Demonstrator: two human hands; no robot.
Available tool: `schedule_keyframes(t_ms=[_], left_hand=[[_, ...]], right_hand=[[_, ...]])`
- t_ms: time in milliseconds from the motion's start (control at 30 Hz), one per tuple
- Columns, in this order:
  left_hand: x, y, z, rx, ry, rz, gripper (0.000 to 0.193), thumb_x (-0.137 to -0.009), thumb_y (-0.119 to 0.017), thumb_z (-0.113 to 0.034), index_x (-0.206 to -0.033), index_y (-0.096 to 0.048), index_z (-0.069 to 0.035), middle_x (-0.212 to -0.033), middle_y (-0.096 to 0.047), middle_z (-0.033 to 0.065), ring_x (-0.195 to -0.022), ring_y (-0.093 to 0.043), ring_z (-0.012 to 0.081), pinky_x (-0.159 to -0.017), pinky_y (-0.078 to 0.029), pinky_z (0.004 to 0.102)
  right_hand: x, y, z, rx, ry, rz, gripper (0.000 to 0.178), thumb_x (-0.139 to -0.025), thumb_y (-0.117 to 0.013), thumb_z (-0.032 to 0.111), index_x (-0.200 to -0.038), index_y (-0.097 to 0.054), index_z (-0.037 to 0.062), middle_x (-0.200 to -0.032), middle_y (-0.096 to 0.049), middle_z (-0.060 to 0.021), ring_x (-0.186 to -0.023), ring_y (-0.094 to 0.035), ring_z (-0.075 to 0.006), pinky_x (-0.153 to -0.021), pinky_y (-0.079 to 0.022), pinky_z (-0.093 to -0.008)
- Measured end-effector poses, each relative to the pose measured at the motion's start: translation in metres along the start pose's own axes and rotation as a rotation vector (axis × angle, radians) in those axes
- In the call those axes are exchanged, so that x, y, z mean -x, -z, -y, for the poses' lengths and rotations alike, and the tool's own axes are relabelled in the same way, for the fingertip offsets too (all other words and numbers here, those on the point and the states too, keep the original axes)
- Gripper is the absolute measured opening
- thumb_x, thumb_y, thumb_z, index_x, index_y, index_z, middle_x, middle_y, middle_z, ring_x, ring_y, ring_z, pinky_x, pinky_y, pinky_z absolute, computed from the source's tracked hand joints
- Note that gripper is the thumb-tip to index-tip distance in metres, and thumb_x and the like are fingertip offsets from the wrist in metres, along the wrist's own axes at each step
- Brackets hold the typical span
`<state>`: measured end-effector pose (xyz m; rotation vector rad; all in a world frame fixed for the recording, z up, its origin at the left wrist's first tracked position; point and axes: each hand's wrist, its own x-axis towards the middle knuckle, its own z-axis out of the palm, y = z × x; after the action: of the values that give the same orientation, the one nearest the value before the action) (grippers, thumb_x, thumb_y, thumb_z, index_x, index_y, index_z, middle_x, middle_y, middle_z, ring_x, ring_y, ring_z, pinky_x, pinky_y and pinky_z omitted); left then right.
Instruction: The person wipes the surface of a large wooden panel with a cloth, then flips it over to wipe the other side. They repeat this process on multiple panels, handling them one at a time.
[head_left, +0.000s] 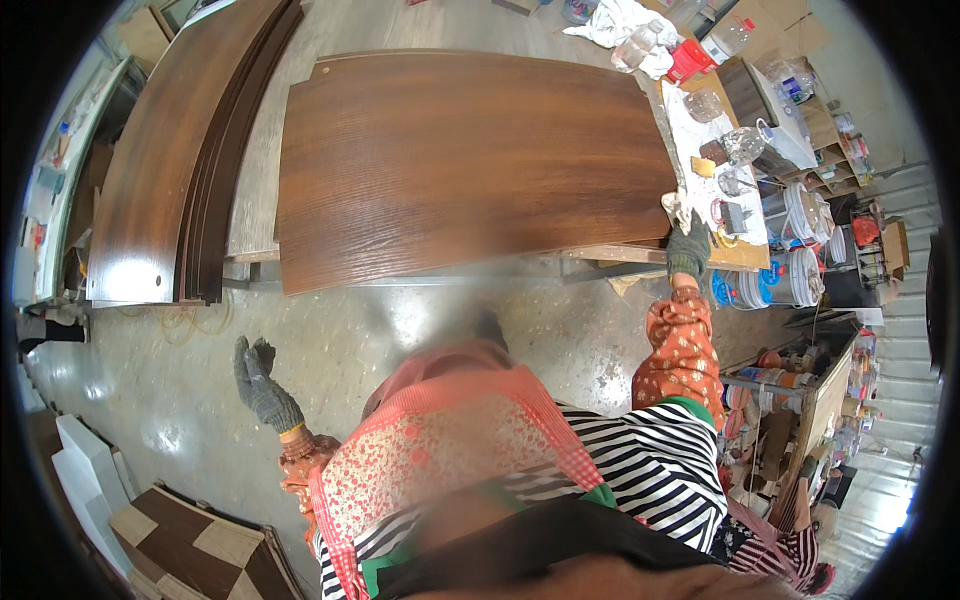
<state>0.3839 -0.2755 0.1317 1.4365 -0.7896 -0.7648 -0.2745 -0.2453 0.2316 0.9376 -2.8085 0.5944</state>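
A wide brown wood-grain board (470,160) lies on the worktable ahead of me. At its near right corner my right hand (688,247), in a dark grey knit glove, is closed on a crumpled whitish rag (676,206). The rag sits between the board's edge and a white-covered side surface (690,135). My left hand (262,387), also gloved in grey, hangs out to the left over the floor. It is empty, with its fingers stretched and somewhat apart, and touches nothing.
A stack of long brown boards (165,190) stands at the left. Clear plastic bottles (745,145), a yellow sponge (703,167) and a red tub (688,62) occupy the right side. Buckets (800,275) stand beyond the table's right end. Cardboard-cornered packages (200,545) lie at lower left.
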Motion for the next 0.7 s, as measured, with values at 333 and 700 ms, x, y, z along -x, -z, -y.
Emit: schedule_keyframes(t_ms=[333,700], left_hand=[[0.019,-0.111,-0.073,-0.318,-0.565,0.193,0.034,-0.100,-0.050,0.000,-0.132,-0.060,0.007,-0.121,-0.068,0.0166,-0.109,-0.065,0.0228,-0.097,-0.052,0.0352],[0.047,-0.171,-0.069,-0.571,-0.668,0.299,0.030,-0.094,-0.062,-0.001,-0.123,-0.067,0.002,-0.117,-0.071,0.0179,-0.106,-0.069,0.0293,-0.092,-0.053,0.0384]], right_hand=[[0.153,-0.048,0.182,-0.181,1.178,0.167,0.052,-0.083,-0.065,0.026,-0.133,-0.055,0.0155,-0.133,-0.055,-0.0107,-0.129,-0.049,-0.0293,-0.110,-0.038,-0.0481],[-0.069,-0.069,0.021,0.383,0.533,-0.112,0.047,-0.096,-0.056,0.035,-0.136,-0.056,0.0107,-0.127,-0.053,-0.0182,-0.114,-0.052,-0.0408,-0.092,-0.043,-0.0543]])
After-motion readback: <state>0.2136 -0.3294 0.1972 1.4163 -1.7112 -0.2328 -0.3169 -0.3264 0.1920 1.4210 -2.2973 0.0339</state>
